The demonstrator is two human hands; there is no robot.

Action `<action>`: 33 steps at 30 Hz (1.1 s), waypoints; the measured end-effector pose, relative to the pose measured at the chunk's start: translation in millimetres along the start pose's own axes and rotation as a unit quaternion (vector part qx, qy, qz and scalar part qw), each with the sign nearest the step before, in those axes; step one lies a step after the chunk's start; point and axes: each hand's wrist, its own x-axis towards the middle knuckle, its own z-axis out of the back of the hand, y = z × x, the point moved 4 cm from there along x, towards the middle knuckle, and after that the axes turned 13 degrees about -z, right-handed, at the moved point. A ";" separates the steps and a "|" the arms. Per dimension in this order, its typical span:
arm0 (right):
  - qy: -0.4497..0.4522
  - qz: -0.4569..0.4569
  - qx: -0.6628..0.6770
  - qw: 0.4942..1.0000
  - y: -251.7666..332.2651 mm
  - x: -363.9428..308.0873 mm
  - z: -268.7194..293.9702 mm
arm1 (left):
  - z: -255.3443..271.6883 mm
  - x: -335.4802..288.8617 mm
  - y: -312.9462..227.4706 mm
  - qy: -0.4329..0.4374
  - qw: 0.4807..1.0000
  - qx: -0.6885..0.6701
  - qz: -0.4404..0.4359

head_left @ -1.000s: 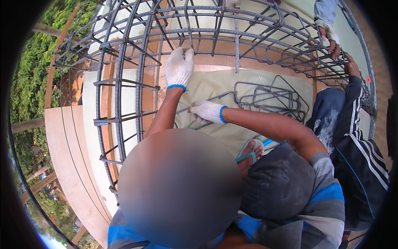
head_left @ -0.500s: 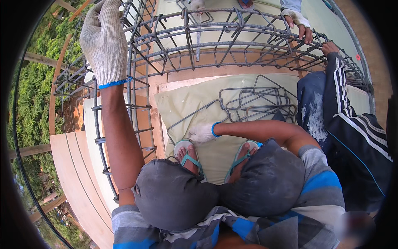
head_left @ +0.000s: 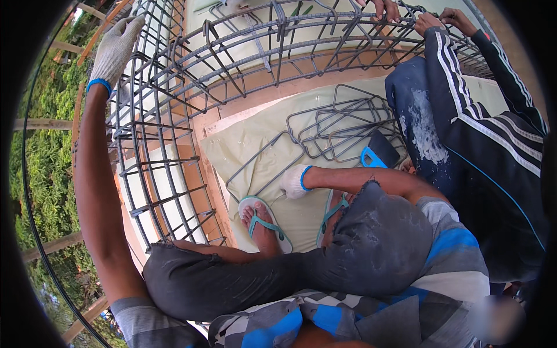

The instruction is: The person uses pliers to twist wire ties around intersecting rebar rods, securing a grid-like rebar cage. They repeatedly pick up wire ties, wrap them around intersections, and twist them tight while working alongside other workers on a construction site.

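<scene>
My left hand (head_left: 117,51), in a pale knit glove with a blue cuff, reaches far forward to the outer edge of a rebar cage (head_left: 168,124). Its bent fingers close at the bars, their tips partly hidden. My right hand (head_left: 294,181), gloved alike, hangs low between my knees, just ahead of my sandalled feet. Those fingers are curled in; whatever may be inside them is hidden. Beside it lies a pile of bent steel stirrups (head_left: 348,130) on a pale sheet (head_left: 232,148). The end of one long bent rod comes close to this hand.
A second stretch of rebar cage (head_left: 278,49) crosses ahead. On the right sits a co-worker in a striped dark sleeve (head_left: 458,75), hands (head_left: 429,23) at that cage. A blue-handled dark tool (head_left: 380,152) lies by the stirrups. Trees (head_left: 43,174) show below the left edge.
My left hand has moved left along the cage, and my left knee has swung left. The view has shifted. The co-worker's second striped sleeve has come into sight; my right hand stays low.
</scene>
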 end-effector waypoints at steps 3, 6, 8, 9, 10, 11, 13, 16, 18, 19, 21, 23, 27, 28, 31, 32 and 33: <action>-0.021 -0.016 0.015 1.000 -5.9 5.6 -5.2 | -16.5 3.0 26.4 0.078 0.994 0.076 0.005; -0.044 -0.026 0.049 0.997 -6.7 1.6 0.3 | -28.7 -1.2 68.1 0.163 0.976 0.143 0.013; -0.052 -0.036 0.072 0.995 -6.8 -4.6 3.9 | -31.8 -4.0 86.0 0.138 0.983 0.119 0.017; -0.059 -0.039 0.081 0.994 -6.5 -5.9 5.3 | -33.2 -6.8 91.8 0.125 0.986 0.108 0.021; -0.067 -0.040 0.090 0.993 -5.8 -7.4 6.8 | -36.6 -9.4 97.2 0.119 0.987 0.106 0.021; -0.073 -0.049 0.100 0.991 -8.9 -9.1 5.5 | -43.9 -10.3 80.6 0.111 0.984 0.138 0.001; -0.085 -0.047 0.109 0.989 -10.4 -5.5 3.2 | -45.0 -14.1 77.8 0.090 0.981 0.171 -0.034; -0.075 -0.063 0.108 0.989 -14.1 -9.0 0.6 | -40.3 -36.7 71.7 0.071 0.985 0.154 -0.010; -0.062 -0.066 0.099 0.991 -12.7 -10.6 0.8 | -42.3 -46.3 77.5 0.046 0.987 0.149 -0.047; -0.057 -0.051 0.088 0.993 -6.0 -5.3 5.6 | -40.0 -51.7 76.2 0.030 0.986 0.156 -0.060; -0.047 -0.045 0.058 0.996 2.1 8.9 6.4 | -40.7 -51.0 78.1 -0.016 0.987 0.125 -0.103; -0.034 -0.071 0.073 0.994 3.5 -1.9 18.2 | -30.2 -47.8 -7.0 -0.042 0.988 0.138 -0.053; -0.045 -0.057 0.069 0.995 0.1 14.8 -0.7 | -53.8 -43.4 68.5 -0.064 0.976 0.164 -0.131; -0.046 -0.080 0.078 0.993 -10.1 16.1 -4.7 | -61.0 -35.4 65.1 -0.043 0.978 0.159 -0.128; -0.060 -0.043 0.049 0.996 0.7 15.1 2.9 | -48.7 -54.8 89.5 -0.013 0.985 0.159 -0.068; -0.058 -0.034 0.039 0.997 -0.7 28.9 -4.8 | -41.7 -59.4 92.8 -0.008 0.989 0.138 -0.057; -0.060 -0.043 0.050 0.996 -1.2 27.3 -4.1 | -43.2 -59.0 97.1 -0.005 0.990 0.130 -0.050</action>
